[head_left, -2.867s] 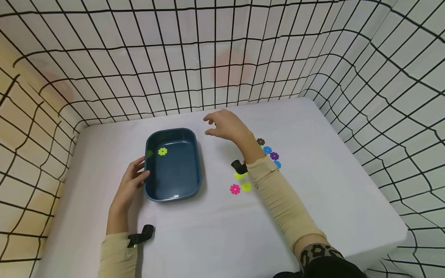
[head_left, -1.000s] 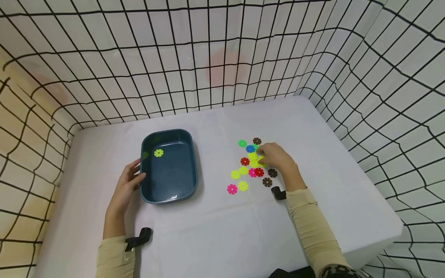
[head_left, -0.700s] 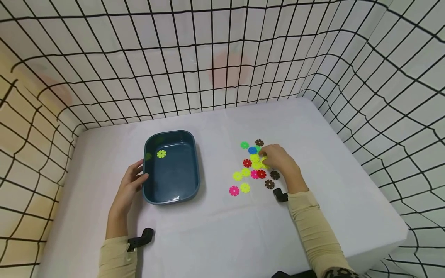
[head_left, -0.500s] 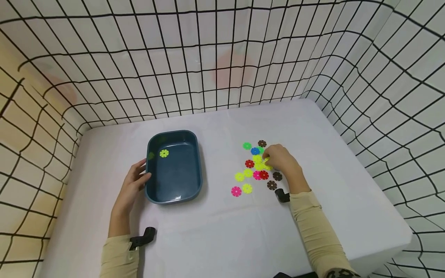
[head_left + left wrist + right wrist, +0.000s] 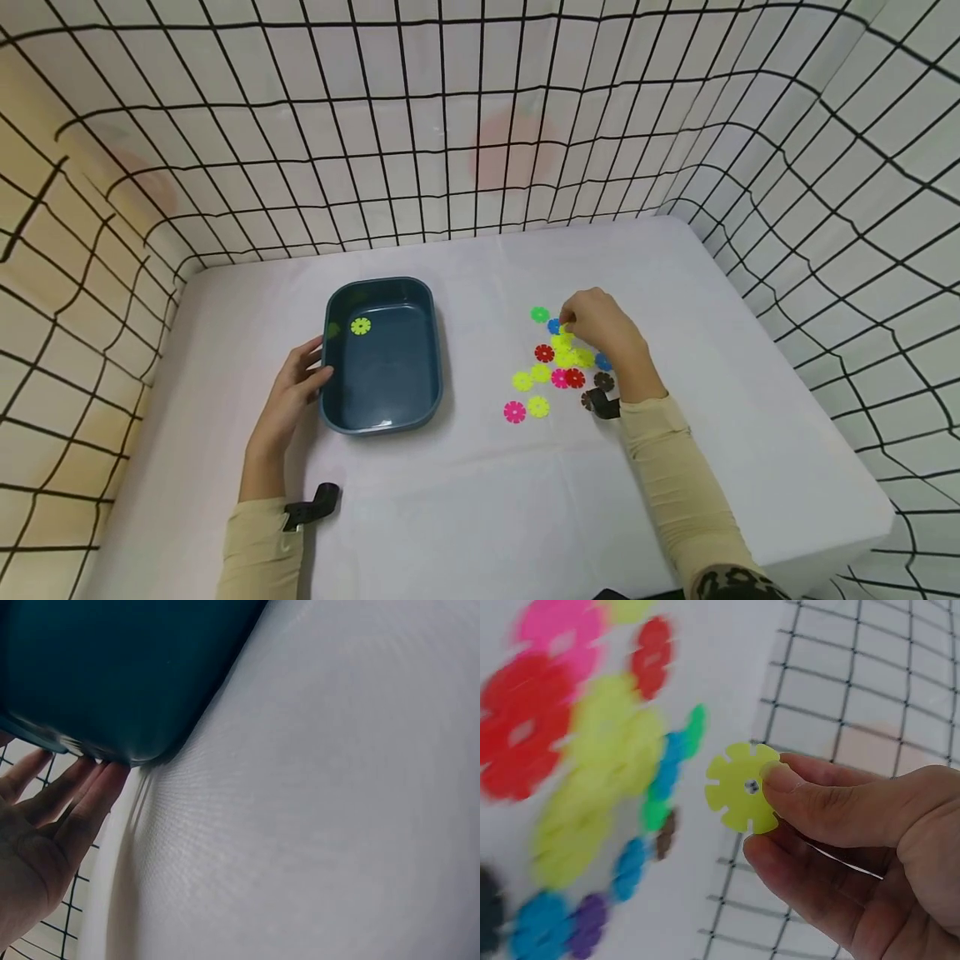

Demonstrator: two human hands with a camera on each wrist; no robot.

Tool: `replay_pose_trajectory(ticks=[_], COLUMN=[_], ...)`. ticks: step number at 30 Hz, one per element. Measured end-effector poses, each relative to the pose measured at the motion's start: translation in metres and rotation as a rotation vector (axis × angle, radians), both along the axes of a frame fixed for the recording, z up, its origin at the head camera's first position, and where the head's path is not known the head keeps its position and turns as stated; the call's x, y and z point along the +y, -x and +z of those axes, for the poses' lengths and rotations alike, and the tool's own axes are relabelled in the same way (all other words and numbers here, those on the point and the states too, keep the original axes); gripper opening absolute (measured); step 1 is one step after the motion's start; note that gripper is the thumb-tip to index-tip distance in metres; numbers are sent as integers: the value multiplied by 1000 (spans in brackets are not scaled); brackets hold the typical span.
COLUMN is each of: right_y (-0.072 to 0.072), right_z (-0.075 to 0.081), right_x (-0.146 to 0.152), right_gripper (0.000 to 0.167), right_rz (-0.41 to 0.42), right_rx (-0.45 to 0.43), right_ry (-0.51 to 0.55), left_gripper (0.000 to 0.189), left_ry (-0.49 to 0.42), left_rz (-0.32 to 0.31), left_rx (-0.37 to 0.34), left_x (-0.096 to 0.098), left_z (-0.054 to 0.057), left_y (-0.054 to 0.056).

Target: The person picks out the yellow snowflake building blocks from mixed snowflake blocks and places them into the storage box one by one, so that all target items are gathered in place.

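Note:
My right hand pinches a yellow snowflake disc between thumb and fingers, its slotted edge and centre hole showing in the right wrist view. It hovers over the far part of a spread of slotted plastic discs, hiding some of them. A dark blue-green tray stands to the left with one yellow snowflake disc lying inside. At the tray's left side rests my left hand, thumb tip at the rim. The left wrist view has its fingers extended against the tray's outer wall.
Loose discs lie on the white-covered table: a pink disc nearest me, a red disc, a green disc, plus several yellow, blue and brown ones, some overlapping. Black wire mesh borders the back and both sides.
My right hand went from beside the tray to the spread of discs, took hold of a yellow snowflake disc and moved slightly away from me with it. The left hand stays at the tray.

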State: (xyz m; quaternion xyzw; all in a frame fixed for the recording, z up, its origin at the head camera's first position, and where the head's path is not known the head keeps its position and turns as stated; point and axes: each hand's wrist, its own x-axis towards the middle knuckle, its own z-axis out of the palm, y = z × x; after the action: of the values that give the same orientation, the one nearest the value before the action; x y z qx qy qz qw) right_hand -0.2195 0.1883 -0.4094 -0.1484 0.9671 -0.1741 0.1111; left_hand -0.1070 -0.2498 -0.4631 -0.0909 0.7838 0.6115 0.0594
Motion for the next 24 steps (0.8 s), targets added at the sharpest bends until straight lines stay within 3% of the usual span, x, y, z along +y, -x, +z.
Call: replay_pose_trajectory(ticks=[10,24], right_y=[11,20], right_z=[42,81], right_x=[-68,-162], right_gripper=[14,15], right_rz=[132,321], right_rx=[71,146], right_ry=[33,88], left_gripper=[61,59], left_ry=[-10,-20], left_rz=[0,4], left_rx=[-12,-13], left_x=[-3,-4], left_z=[-1,-2], left_y=[1,5])
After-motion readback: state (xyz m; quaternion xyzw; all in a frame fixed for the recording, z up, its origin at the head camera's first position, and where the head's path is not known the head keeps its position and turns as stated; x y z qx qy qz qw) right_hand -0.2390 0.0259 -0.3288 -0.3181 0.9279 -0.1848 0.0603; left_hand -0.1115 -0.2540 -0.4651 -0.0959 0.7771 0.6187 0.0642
